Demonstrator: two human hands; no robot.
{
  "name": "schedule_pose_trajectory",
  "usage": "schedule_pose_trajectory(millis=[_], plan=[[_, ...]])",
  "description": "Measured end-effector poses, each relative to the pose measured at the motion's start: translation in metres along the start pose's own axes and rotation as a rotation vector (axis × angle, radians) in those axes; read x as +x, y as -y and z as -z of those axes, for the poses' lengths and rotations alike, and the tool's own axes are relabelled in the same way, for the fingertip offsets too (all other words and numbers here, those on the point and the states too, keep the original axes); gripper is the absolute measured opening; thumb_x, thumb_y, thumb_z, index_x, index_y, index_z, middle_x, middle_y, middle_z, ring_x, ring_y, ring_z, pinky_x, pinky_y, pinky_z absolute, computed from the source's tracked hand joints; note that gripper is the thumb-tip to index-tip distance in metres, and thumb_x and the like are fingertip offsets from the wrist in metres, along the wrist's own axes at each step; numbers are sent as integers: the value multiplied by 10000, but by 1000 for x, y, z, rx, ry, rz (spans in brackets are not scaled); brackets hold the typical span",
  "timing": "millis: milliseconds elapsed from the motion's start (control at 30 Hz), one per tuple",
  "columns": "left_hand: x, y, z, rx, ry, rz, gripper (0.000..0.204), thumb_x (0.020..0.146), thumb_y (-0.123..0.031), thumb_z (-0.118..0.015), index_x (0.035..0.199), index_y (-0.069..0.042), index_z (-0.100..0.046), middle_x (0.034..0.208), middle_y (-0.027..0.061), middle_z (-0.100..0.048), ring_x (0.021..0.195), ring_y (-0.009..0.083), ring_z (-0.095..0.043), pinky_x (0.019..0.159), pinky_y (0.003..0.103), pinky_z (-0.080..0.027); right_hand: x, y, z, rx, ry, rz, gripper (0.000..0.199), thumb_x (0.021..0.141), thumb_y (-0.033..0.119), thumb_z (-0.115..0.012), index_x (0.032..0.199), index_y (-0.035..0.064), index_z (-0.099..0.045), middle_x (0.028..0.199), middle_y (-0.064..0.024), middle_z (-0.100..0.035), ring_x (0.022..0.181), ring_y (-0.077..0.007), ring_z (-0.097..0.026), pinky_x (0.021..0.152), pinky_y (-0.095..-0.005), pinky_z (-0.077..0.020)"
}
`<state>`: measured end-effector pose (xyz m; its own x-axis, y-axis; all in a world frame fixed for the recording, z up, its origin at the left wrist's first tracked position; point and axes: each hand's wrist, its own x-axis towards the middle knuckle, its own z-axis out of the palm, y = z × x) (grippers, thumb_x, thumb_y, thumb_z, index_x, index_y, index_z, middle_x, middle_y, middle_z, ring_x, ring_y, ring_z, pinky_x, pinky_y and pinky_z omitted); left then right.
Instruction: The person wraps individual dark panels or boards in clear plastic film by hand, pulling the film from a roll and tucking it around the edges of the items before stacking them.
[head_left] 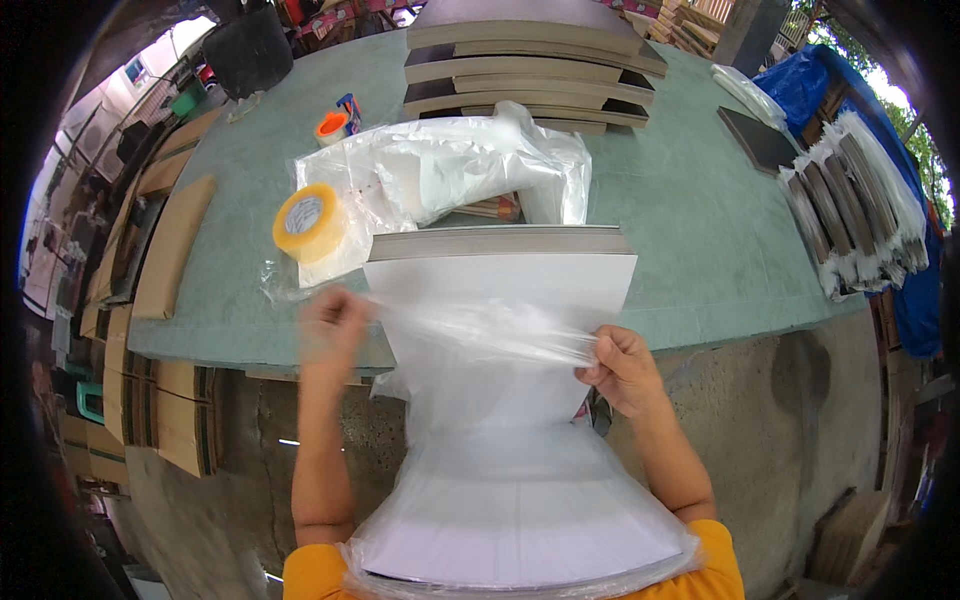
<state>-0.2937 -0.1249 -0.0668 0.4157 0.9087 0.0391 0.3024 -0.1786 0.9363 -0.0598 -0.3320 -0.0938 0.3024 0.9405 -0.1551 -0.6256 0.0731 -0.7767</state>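
A stack of flat panels with a white face (510, 275) leans between my body and the table edge, its grey edges up. Clear plastic bag film (480, 330) covers its lower part and stretches in gathered folds across the white face. My left hand (335, 322), smeared by motion, is closed on the film's left end. On the right, my right hand (617, 368) pinches the other end between thumb and fingers. Closer to my body, the plastic lies over a wide white surface (520, 530) against my yellow shirt.
A roll of clear tape (308, 222) rests on loose plastic bags (440, 170). Behind are an orange-and-blue tape dispenser (337, 122) and stacked dark panels (530, 70). Plastic-wrapped panels (850, 205) stand at the table's right edge. Cardboard pieces (172, 250) line the left side.
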Motion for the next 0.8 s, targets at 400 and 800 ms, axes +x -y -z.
schedule_pose_trajectory(millis=[400,800], plan=[[-52,-71,-61,-117,750,-378,190,801,-188,-554,871,-19,-505,701,114,-504,616,177,-496,530,280,-391,1,38,-50,-538,32,288,303,709,204,-661,885,-19,-556,939,-98,-539,886,-164,-503,796,-303,-392],[-31,-61,-53,-412,1176,-145,114,837,-101,-486,796,5,-495,701,14,-497,692,95,-465,641,239,-388,-15,48,-54,89,828,-402,297,871,252,-445,897,-28,-541,700,-70,-551,630,-144,-510,608,-266,-424]])
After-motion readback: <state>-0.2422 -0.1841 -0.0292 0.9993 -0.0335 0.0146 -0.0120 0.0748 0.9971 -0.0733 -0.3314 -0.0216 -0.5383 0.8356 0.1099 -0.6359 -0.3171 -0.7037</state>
